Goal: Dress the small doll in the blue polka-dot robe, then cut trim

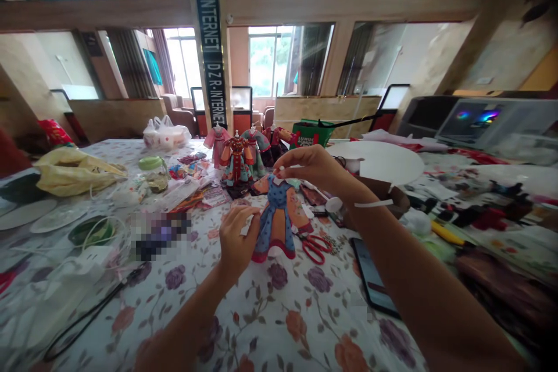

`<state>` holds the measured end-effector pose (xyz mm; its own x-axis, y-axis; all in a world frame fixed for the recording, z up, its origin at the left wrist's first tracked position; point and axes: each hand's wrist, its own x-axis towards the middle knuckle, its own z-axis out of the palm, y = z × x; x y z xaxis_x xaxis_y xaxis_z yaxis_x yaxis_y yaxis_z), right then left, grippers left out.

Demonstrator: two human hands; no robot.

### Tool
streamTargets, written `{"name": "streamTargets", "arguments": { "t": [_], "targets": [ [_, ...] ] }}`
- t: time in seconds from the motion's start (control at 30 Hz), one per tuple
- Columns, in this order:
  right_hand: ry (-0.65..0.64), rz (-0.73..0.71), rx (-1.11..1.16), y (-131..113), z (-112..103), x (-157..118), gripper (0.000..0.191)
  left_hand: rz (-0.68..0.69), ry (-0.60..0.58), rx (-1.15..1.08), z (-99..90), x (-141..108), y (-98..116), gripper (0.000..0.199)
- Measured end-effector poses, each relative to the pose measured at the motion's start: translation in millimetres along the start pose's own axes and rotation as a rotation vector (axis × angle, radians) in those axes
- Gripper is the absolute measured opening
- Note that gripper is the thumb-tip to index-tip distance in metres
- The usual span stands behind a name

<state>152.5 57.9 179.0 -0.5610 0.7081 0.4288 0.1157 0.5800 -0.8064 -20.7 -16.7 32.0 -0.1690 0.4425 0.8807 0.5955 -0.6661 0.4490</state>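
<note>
A small doll dress (275,215), blue with orange panels and a dark red hem, stands upright over the flowered tablecloth (261,325). My right hand (311,165) pinches it at the neck from above. At its left side, the curled fingers of my left hand (238,238) grip the skirt's edge, and a small white piece shows by them. Just right of the dress lie red-handled scissors (314,249). Behind it several dressed doll figures stand close together, among them a red and orange gown (238,160) and a pink gown (217,145).
A phone (372,279) lies beneath my right forearm. Power cords and a white power strip (82,267) are on the left, near a yellow bag (72,171) and a lidded jar (153,173). A green bag (311,133) and a white round board (387,161) sit toward the back.
</note>
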Motion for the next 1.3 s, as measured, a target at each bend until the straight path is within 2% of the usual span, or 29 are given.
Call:
{"name": "streamTargets", "arguments": {
  "t": [0.17,0.4,0.5,0.77,0.93,1.07,1.2,1.3],
  "targets": [
    [0.016,-0.014,0.000,-12,5,2,0.021,0.070,-0.024,0.038,-4.1,10,4,0.015],
    [-0.007,-0.003,0.059,-21,15,1,0.019,0.430,-0.179,0.269,-20.9,33,12,0.021],
    [-0.015,-0.007,0.051,-22,18,1,0.020,0.540,-0.225,0.355,-25.6,39,16,0.021],
    [0.001,-0.015,0.049,-20,21,3,0.018,0.601,-0.277,0.464,-26.8,38,19,0.018],
    [0.022,-0.017,0.044,-19,21,2,0.021,0.490,-0.271,0.388,-23.4,36,13,0.017],
    [0.080,-0.025,0.042,-17,22,3,0.025,0.297,-0.204,0.233,-22.2,30,5,0.018],
    [0.112,-0.060,-0.046,-14,24,10,0.024,-0.025,-0.210,0.034,-25.1,24,-10,0.013],
    [0.114,-0.113,-0.220,-12,27,20,0.022,-0.362,-0.102,-0.197,-33.1,27,-28,0.024]
  ]
}}
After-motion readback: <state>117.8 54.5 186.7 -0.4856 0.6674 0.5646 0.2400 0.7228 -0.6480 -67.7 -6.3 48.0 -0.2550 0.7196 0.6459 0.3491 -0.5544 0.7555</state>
